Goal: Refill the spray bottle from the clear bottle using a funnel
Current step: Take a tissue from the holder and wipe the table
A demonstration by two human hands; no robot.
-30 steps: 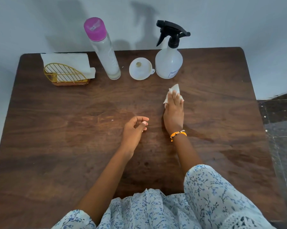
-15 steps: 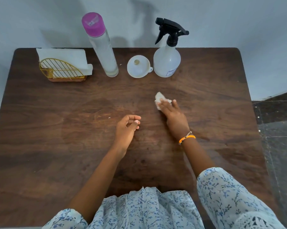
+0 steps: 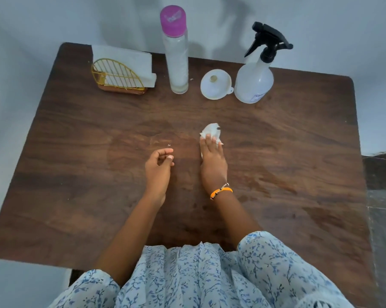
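I press my right hand (image 3: 213,162) flat on a crumpled tissue (image 3: 210,131) to dry the table (image 3: 298,174), my left hand (image 3: 158,166) loosely curled and empty, while the capped clear bottle (image 3: 177,61), funnel (image 3: 215,86) and spray bottle (image 3: 255,82) stand clear at the far edge.

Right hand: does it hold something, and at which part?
The right hand presses a crumpled white tissue flat on the table, fingers on its near part. The left hand holds nothing.
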